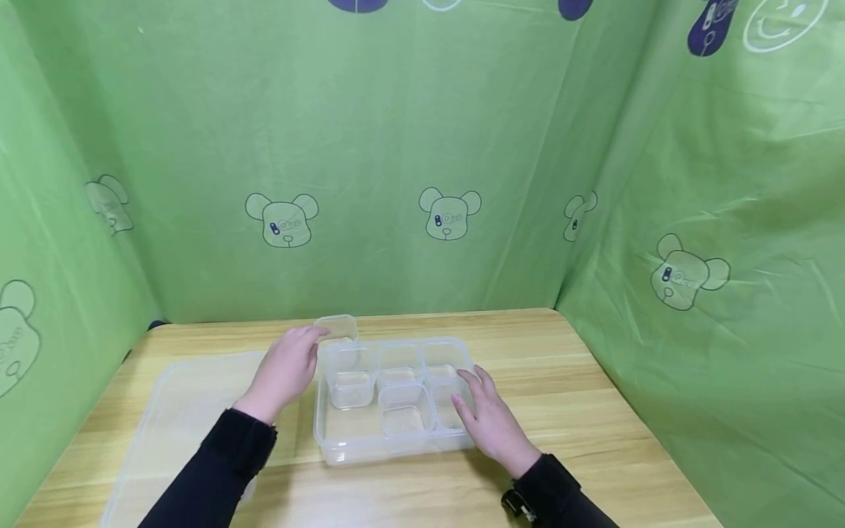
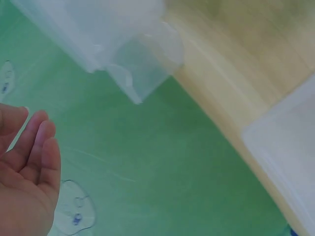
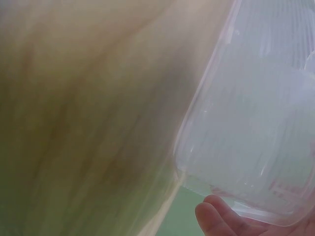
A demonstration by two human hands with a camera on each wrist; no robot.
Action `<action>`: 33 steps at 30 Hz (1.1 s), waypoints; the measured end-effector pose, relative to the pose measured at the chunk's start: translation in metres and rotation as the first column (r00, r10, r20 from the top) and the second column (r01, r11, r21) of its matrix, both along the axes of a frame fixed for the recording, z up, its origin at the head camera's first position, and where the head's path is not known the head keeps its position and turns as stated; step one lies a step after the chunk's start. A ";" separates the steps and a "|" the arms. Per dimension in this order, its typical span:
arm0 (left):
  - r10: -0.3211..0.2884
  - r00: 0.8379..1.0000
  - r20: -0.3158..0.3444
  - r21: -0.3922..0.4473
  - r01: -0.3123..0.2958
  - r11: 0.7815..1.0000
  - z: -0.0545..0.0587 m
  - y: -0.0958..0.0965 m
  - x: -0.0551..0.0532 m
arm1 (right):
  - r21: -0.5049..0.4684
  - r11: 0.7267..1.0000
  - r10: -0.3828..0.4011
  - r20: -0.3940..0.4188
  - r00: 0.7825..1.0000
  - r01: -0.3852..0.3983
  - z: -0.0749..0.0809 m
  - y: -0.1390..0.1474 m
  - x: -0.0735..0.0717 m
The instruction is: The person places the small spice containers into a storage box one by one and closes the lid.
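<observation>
A large clear plastic box (image 1: 370, 449) stands on the table with several small clear containers (image 1: 404, 418) inside; no small container sits at its front left. Behind its back left corner is another small clear container (image 1: 340, 328), which in the left wrist view juts out past the large box. My left hand (image 1: 287, 370) is beside that container, fingertips overlapping its left side in the head view, fingers loosely bent. At the large box's right side, my right hand (image 1: 495, 425) reaches over the rim with relaxed, spread fingers. Its fingertips (image 3: 209, 214) show close by the box's edge.
To the left lies a large, flat, translucent lid (image 1: 185, 411) on the wooden table (image 1: 561, 381). Green cloth (image 1: 370, 271) with printed bear faces hangs behind the table and along both sides. Dark sleeves (image 1: 224, 455) cover both forearms.
</observation>
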State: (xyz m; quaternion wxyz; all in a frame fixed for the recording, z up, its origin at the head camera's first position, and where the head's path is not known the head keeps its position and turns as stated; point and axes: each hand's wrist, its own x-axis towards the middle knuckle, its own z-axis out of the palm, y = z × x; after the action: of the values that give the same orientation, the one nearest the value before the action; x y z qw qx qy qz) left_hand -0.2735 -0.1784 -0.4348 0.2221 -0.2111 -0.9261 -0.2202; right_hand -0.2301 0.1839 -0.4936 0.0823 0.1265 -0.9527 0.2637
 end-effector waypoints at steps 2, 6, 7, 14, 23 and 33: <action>0.012 1.000 0.006 -0.010 -0.012 1.000 -0.003 -0.003 -0.005 | 0.003 1.000 -0.001 0.006 1.000 0.001 0.001 0.000 0.000; 0.013 1.000 0.019 -0.025 -0.013 1.000 -0.008 -0.007 -0.013 | 0.002 1.000 -0.002 0.007 1.000 0.002 0.001 0.000 -0.001; 0.010 0.999 0.031 -0.027 -0.009 1.000 -0.010 -0.007 -0.015 | 0.000 1.000 -0.001 0.005 1.000 0.001 0.002 0.000 -0.001; -0.027 0.993 0.118 -0.062 0.034 0.997 -0.022 -0.006 -0.028 | 0.003 1.000 -0.001 -0.004 1.000 0.001 0.000 0.002 -0.001; -0.020 0.989 0.145 -0.121 0.038 0.992 -0.030 -0.003 -0.035 | 0.004 1.000 -0.004 0.001 1.000 0.004 -0.003 0.001 -0.002; 0.012 0.994 0.106 -0.201 0.009 0.980 -0.044 -0.008 -0.042 | 0.008 1.000 -0.001 -0.002 1.000 0.001 -0.004 0.001 -0.003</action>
State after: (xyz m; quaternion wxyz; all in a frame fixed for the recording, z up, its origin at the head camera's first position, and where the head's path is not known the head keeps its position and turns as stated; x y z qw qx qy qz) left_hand -0.3152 -0.1862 -0.4790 0.1500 -0.2197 -0.9543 -0.1361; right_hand -0.2327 0.1844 -0.4974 0.0828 0.1263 -0.9538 0.2597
